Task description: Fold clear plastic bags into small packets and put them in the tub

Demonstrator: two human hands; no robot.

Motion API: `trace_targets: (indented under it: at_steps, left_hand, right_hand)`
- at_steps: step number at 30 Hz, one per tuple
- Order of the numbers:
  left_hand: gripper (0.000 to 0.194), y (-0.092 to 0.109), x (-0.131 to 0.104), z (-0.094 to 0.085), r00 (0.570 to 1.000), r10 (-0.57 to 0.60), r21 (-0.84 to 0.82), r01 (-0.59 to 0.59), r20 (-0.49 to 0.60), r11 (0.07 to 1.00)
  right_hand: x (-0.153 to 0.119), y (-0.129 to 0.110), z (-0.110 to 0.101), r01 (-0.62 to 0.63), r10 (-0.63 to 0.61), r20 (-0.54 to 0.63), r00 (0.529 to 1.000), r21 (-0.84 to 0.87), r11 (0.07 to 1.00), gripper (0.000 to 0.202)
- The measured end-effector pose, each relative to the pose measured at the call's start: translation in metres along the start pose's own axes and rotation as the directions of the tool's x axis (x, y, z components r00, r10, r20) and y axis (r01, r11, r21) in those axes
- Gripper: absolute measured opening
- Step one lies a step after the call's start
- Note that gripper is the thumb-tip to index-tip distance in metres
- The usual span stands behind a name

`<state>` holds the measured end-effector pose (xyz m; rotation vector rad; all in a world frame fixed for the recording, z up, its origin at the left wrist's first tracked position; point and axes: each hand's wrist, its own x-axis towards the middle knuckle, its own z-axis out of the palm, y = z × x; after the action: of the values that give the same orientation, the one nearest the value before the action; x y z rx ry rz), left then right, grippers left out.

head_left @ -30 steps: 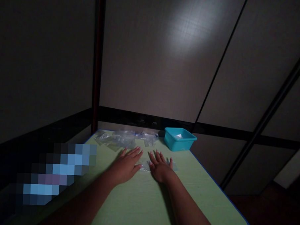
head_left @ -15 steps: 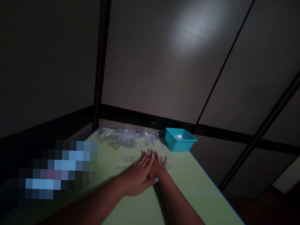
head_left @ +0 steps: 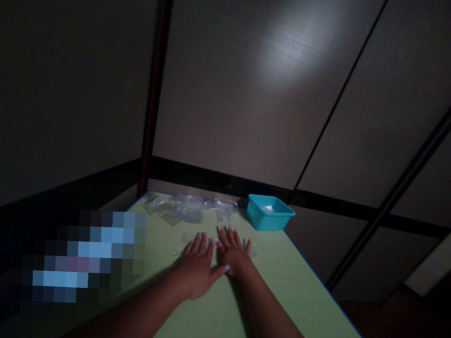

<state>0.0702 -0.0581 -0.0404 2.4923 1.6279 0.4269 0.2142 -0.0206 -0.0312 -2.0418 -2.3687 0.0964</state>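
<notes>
Plastic bag [head_left: 187, 236], clear, thin; one item, lying on the table [head_left: 280, 291] beneath and around both hands, short of the far edge. Mostly covered; film shows beyond the left fingertips, and again to the right of the right hand. Whether it is one piece or several cannot be told.

Left hand [head_left: 196, 270]: palm down, fingers slightly spread, laid over the near left part of the film; grips nothing visible. Thumb points toward the right wrist; contact between them uncertain.

Right hand [head_left: 235, 259]: palm down, fingers fanned wide, resting on the right part of the film; likewise grips nothing visible.

Step in hand, by judgement: pressing or smoothing the film flat. Any further smoothing would call for light, even pressure outward, with the hands drawn apart so that they do not cross; film so thin may crease or slide.

Surroundings: heap of clear bags [head_left: 188, 208], crumpled, along the far left edge, apart from the fingers. Turquoise basin [head_left: 270, 222], upright, at the far right, holding something pale [head_left: 268, 209], too small to identify. Panelled wall [head_left: 228, 99] behind. Dim light. Chief obstruction: the hands themselves, hiding the film.
</notes>
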Motion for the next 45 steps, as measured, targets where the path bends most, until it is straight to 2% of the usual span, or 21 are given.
trace_targets:
  at_steps: [9, 14, 17, 19, 21, 23, 25, 27, 32, 38, 45]
  left_hand:
    - [0.090, -0.002, 0.000, -0.001, 0.992, -0.126, 0.048, 0.127, -0.019, 0.991]
    - [0.092, -0.004, 0.001, 0.000, 0.961, -0.271, 0.081, 0.275, -0.057, 0.958]
    - [0.091, -0.006, 0.002, -0.005, 0.939, -0.320, 0.080, 0.332, -0.128, 0.940]
    - [0.084, -0.005, 0.002, -0.012, 0.955, -0.224, 0.066, 0.241, -0.196, 0.968]
    - [0.074, -0.003, 0.002, -0.016, 0.977, -0.036, 0.041, 0.045, -0.211, 0.998]
    - [0.068, -0.001, 0.003, -0.017, 0.979, 0.135, -0.006, -0.137, -0.150, 0.990]
    - [0.066, -0.001, 0.004, -0.014, 0.978, 0.194, -0.048, -0.198, -0.070, 0.979]
    - [0.068, -0.003, 0.005, -0.009, 0.986, 0.166, -0.063, -0.167, -0.025, 0.984]
    - [0.067, -0.010, 0.004, -0.004, 0.996, 0.088, -0.060, -0.090, -0.025, 0.994]
    - [0.071, -0.015, 0.003, -0.004, 0.993, -0.103, 0.017, 0.104, -0.059, 0.994]
    - [0.078, -0.029, 0.005, 0.003, 0.977, -0.198, 0.127, 0.206, -0.074, 0.970]
  right_hand:
    - [-0.001, 0.010, -0.004, -0.040, 0.040, 0.042, 0.998, -0.006, 0.999, 0.050]
    - [-0.002, 0.013, -0.004, -0.103, 0.103, 0.034, 0.994, -0.016, 0.995, 0.049]
    - [-0.003, 0.015, -0.003, -0.117, 0.117, 0.018, 0.993, -0.032, 0.993, 0.049]
    - [-0.003, 0.015, -0.002, -0.115, 0.115, 0.007, 0.993, -0.053, 0.992, 0.049]
    - [-0.003, 0.015, -0.001, -0.115, 0.116, 0.002, 0.993, -0.068, 0.991, 0.048]
    - [-0.003, 0.014, -0.001, -0.112, 0.112, -0.003, 0.994, -0.075, 0.991, 0.048]
    - [-0.002, 0.014, -0.001, -0.118, 0.117, -0.008, 0.993, -0.072, 0.990, 0.049]
    - [-0.001, 0.015, -0.001, -0.155, 0.154, -0.017, 0.988, -0.059, 0.986, 0.049]
    - [0.005, 0.027, 0.001, -0.261, 0.260, -0.031, 0.965, -0.022, 0.965, 0.050]
    - [0.007, 0.031, 0.006, -0.275, 0.274, -0.049, 0.960, -0.013, 0.961, 0.050]
    - [0.007, 0.030, 0.007, -0.266, 0.267, -0.062, 0.962, 0.030, 0.964, 0.050]
